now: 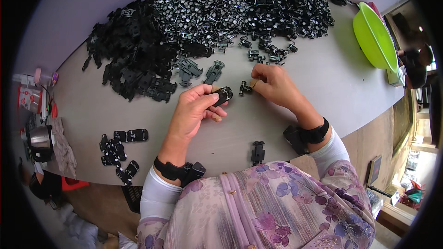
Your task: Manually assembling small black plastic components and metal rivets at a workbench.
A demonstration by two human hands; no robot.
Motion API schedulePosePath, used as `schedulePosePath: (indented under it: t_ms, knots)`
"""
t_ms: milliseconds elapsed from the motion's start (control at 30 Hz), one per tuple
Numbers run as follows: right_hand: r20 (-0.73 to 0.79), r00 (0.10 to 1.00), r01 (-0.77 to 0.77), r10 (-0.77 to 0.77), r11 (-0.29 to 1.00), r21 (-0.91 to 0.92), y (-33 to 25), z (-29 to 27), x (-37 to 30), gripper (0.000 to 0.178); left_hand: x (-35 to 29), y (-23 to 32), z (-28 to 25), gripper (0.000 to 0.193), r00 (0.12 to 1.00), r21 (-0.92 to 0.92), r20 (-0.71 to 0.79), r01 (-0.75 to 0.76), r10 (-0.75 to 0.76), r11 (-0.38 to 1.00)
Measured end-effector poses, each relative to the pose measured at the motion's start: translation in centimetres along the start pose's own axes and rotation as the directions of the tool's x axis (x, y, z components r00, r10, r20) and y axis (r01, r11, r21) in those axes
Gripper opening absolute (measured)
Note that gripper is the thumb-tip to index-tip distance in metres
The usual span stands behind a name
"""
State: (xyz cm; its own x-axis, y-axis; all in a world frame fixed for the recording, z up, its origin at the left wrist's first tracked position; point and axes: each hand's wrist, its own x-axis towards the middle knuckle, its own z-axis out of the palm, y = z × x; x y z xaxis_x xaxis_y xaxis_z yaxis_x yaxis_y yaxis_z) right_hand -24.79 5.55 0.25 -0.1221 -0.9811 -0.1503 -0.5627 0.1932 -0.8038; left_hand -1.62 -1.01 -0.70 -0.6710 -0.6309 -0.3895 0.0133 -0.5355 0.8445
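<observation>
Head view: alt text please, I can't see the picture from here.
A person's left hand holds a small black car-shaped base, and the right hand is beside a small black wheeled piece, its grip unclear. Beyond, on a table, lie heaped dark parts and small wheels; a lime-green basin is at right.

Black toy-car chassis [224, 95] with whitish detail, held tilted near frame centre; small black wheeled piece [245, 88] just to its right
</observation>
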Motion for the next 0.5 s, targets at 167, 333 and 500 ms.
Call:
schedulePosePath:
  t_ms: [167, 333, 500]
  knots:
    - [0.041, 0.927, 0.371, -0.373, 0.897, -0.241, -1.0, 0.4, -1.1, 0.017, -0.1, -0.1, 0.0, 0.027, 1.0, -0.007, -0.011, 0.014, -0.014, 1.0]
    - [0.017, 0.841, 0.54, -0.541, 0.836, -0.096, -1.7, 1.2, -1.1, 0.016, 0.1, 0.0, 0.1, 0.03, 0.998, -0.106, 0.054, 0.039, -0.034, 0.994]
    - [-0.069, 0.716, 0.691, -0.695, 0.719, -0.075, -2.8, 3.2, -1.6, 0.017, 0.1, -0.4, -0.3, 0.034, 0.981, -0.293, 0.189, 0.09, -0.035, 0.952]
